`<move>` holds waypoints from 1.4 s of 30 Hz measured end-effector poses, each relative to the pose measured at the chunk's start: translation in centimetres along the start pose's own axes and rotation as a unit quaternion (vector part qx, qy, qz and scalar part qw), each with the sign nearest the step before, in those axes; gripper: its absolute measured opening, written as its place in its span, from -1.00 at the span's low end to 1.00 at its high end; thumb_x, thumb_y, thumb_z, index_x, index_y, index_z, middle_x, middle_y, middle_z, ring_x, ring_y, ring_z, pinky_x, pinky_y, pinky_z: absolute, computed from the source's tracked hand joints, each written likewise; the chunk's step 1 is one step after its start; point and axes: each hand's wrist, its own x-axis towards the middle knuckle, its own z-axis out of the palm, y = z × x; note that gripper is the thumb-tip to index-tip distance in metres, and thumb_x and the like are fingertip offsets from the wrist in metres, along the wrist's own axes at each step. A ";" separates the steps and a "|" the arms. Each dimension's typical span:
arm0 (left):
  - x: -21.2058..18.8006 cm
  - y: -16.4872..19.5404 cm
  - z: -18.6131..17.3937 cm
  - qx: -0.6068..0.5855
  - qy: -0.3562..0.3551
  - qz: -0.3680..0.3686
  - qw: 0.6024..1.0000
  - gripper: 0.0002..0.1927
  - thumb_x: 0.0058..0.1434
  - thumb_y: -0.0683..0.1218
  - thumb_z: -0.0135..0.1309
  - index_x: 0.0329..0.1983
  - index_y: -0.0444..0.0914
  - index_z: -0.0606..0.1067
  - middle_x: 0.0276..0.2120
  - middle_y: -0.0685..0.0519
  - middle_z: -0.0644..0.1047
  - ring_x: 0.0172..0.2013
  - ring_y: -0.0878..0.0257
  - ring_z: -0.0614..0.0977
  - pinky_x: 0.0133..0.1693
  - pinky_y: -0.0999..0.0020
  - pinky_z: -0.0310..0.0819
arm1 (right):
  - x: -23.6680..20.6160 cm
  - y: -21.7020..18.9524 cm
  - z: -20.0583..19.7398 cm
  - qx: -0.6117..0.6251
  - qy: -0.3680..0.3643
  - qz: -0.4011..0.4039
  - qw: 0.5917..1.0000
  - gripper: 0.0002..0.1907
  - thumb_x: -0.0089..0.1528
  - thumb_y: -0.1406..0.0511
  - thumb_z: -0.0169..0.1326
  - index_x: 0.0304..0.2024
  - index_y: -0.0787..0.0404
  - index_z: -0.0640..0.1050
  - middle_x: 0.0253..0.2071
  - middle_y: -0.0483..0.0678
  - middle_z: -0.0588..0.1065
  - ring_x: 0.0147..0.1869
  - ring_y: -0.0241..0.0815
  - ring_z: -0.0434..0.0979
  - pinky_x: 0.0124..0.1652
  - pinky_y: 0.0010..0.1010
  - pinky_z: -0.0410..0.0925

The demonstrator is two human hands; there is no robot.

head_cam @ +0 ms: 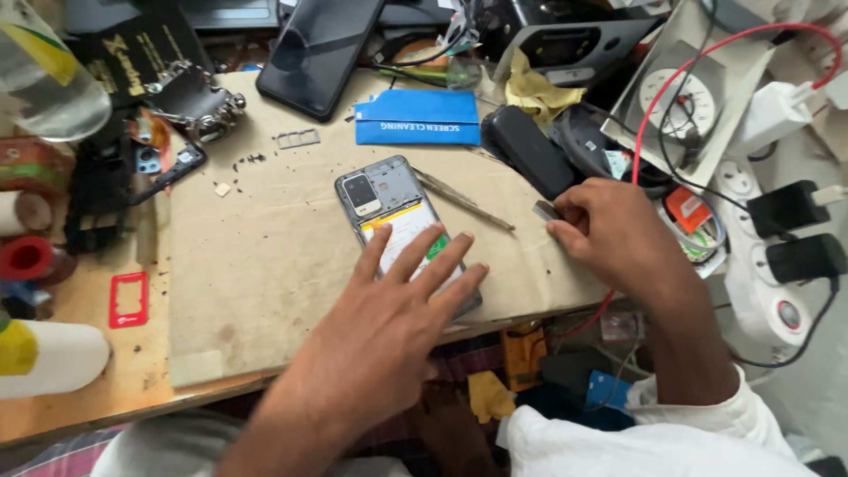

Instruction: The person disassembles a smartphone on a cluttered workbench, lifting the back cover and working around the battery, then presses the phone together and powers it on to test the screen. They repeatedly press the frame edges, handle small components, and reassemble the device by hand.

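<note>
An opened phone (389, 199) with its back cover off lies on a tan work mat (274, 265); its camera module and battery are exposed. My left hand (397, 296) rests flat on the phone's lower half, fingers spread. My right hand (609, 230) sits at the mat's right edge, fingers pinched on a small dark grey part (545, 210). Thin metal tweezers (464, 201) lie on the mat between the phone and that hand.
A black phone (318, 49) and a blue cleaning-cloth packet (417, 117) lie at the back. A black case (527, 150), cables, a power strip (768, 265) with plugs crowd the right. Tape rolls, a white bottle (49, 358) and a red frame (129, 300) sit left.
</note>
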 end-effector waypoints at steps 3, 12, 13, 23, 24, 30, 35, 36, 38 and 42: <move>1.6 -2.2 -1.0 -0.024 -0.115 0.048 0.992 0.00 -0.38 -0.22 0.19 0.34 -0.18 0.38 0.29 -0.06 0.41 0.35 -0.04 0.31 0.31 -0.15 -0.02 | 0.3 -0.3 -0.1 -0.003 0.000 0.017 1.000 -0.70 0.10 0.30 0.25 -0.15 0.33 0.65 -0.25 0.15 0.61 -0.22 0.04 0.66 -0.17 -0.20 0.48; 2.5 -3.7 -1.5 -0.092 -0.195 0.062 0.975 -0.11 -0.30 -0.16 0.32 0.25 -0.19 0.43 0.18 0.02 0.46 0.32 0.09 0.36 0.37 -0.07 -0.03 | -0.7 -0.3 1.1 -0.061 0.102 0.026 0.993 -0.81 0.20 0.27 0.18 -0.19 0.19 0.70 -0.23 0.08 0.59 -0.19 0.14 0.61 -0.17 -0.10 0.44; 2.6 -3.7 -1.4 -0.083 -0.142 0.092 0.982 -0.06 -0.38 -0.12 0.32 0.25 -0.20 0.44 0.20 0.00 0.46 0.31 0.07 0.37 0.34 -0.08 0.00 | -0.7 -0.2 1.3 -0.069 0.126 0.013 0.990 -0.83 0.23 0.27 0.18 -0.18 0.18 0.70 -0.22 0.07 0.59 -0.19 0.14 0.60 -0.18 -0.10 0.43; 4.4 -3.6 -2.8 -0.085 -0.243 0.041 0.965 -0.02 -0.38 -0.17 0.43 0.27 -0.24 0.43 0.16 -0.02 0.44 0.23 0.04 0.41 0.20 -0.02 0.16 | -2.5 -1.7 1.5 0.324 0.123 0.020 0.938 -0.85 0.40 0.43 0.06 -0.07 0.41 0.61 -0.20 0.06 0.64 -0.18 -0.20 0.65 -0.13 -0.40 0.50; 4.3 -3.9 -3.3 -0.096 -0.189 0.039 0.976 -0.01 -0.37 -0.09 0.45 0.27 -0.25 0.43 0.17 -0.04 0.43 0.23 0.02 0.42 0.22 -0.05 0.15 | -2.6 -2.2 0.9 0.377 0.111 0.008 0.920 -0.86 0.39 0.45 0.04 -0.07 0.43 0.59 -0.20 0.06 0.64 -0.14 -0.19 0.68 -0.10 -0.38 0.53; 1.7 -3.1 -5.5 -0.132 0.092 -0.078 0.984 -0.08 -0.14 0.08 0.51 0.30 -0.23 0.39 0.21 -0.05 0.41 0.25 -0.07 0.45 0.28 0.01 0.35 | -2.7 -6.9 -1.7 0.535 -0.020 -0.064 0.842 -0.84 0.32 0.45 0.06 -0.10 0.45 0.58 -0.16 0.11 0.66 -0.03 -0.16 0.73 0.01 -0.32 0.60; -0.9 -1.5 -4.3 -0.082 0.273 -0.151 0.947 -0.13 0.01 0.14 0.54 0.28 -0.19 0.34 0.20 -0.05 0.41 0.18 0.01 0.52 0.22 0.13 0.46 | -1.5 -10.4 -2.5 0.502 -0.139 -0.137 0.842 -0.83 0.34 0.41 0.12 -0.10 0.44 0.64 -0.12 0.05 0.67 -0.08 -0.26 0.68 -0.14 -0.42 0.56; -1.3 -1.5 -4.1 -0.090 0.296 -0.158 0.938 -0.12 0.01 0.15 0.55 0.28 -0.19 0.34 0.19 -0.06 0.41 0.18 0.03 0.54 0.21 0.16 0.50 | -1.3 -11.0 -2.5 0.495 -0.147 -0.139 0.845 -0.84 0.34 0.42 0.13 -0.09 0.42 0.63 -0.14 0.05 0.63 -0.11 -0.27 0.65 -0.17 -0.43 0.55; -1.9 -1.7 -4.0 -0.099 0.336 -0.171 0.921 -0.10 -0.01 0.17 0.56 0.28 -0.19 0.33 0.16 -0.07 0.43 0.16 0.06 0.58 0.18 0.21 0.56 | -1.1 -12.3 -2.5 0.489 -0.159 -0.145 0.845 -0.86 0.34 0.42 0.14 -0.09 0.39 0.61 -0.16 0.04 0.60 -0.16 -0.29 0.63 -0.21 -0.44 0.54; -2.8 -2.2 -4.4 -0.079 0.377 -0.200 0.901 -0.05 -0.06 0.20 0.57 0.26 -0.21 0.32 0.13 -0.07 0.45 0.14 0.07 0.61 0.17 0.23 0.59 | -0.9 -14.2 -2.1 0.525 -0.179 -0.175 0.813 -0.86 0.34 0.43 0.12 -0.10 0.40 0.62 -0.20 0.02 0.64 -0.17 -0.30 0.66 -0.19 -0.47 0.52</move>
